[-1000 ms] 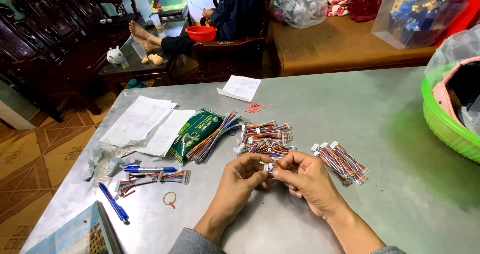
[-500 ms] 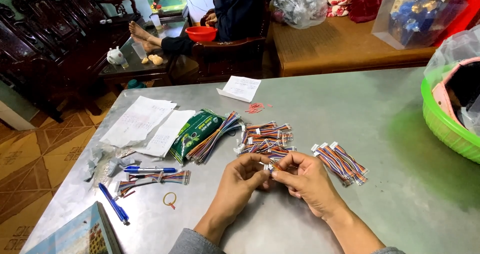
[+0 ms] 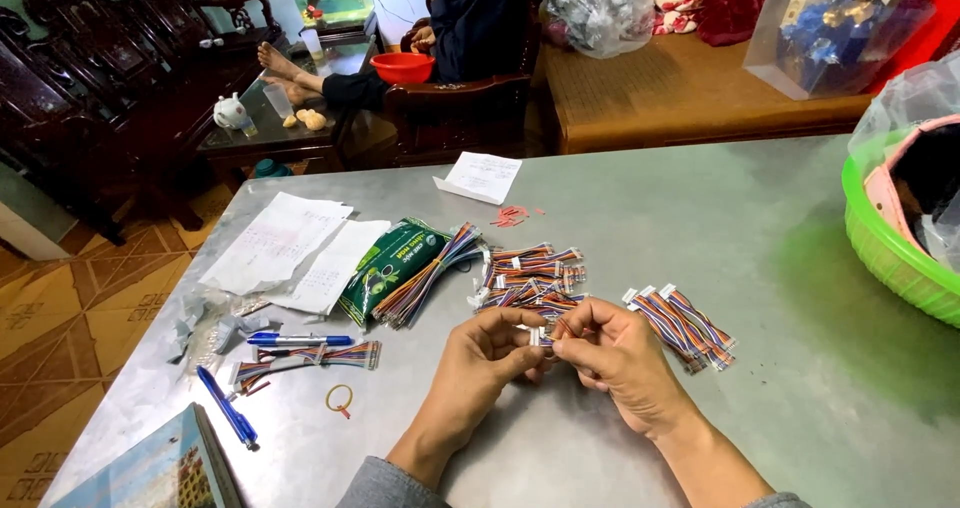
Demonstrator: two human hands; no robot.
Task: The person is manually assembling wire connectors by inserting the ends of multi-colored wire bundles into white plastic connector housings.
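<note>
So the big grey metal surface takes up most of the view, with a bright green basket poking in at the right edge. Across the room behind it, another person sits in a dark wooden chair next to a red bowl. On the left part of the surface there's a spread of white paper sheets, then a green foil packet with a long bundle of multicoloured wires lying against it. A book sits at the near left corner. In the middle is a loose pile of short wire harnesses, rainbow coloured with little white plugs, and a separate small bunch lies just right of the hands. Both hands meet right in front of that pile: the left hand and right hand each have fingertips pressed together, pinching the same small wire harness between them, just above the surface and near the pile. Smaller stuff off to the left: two blue pens, another tied wire bundle and a rubber band.
</note>
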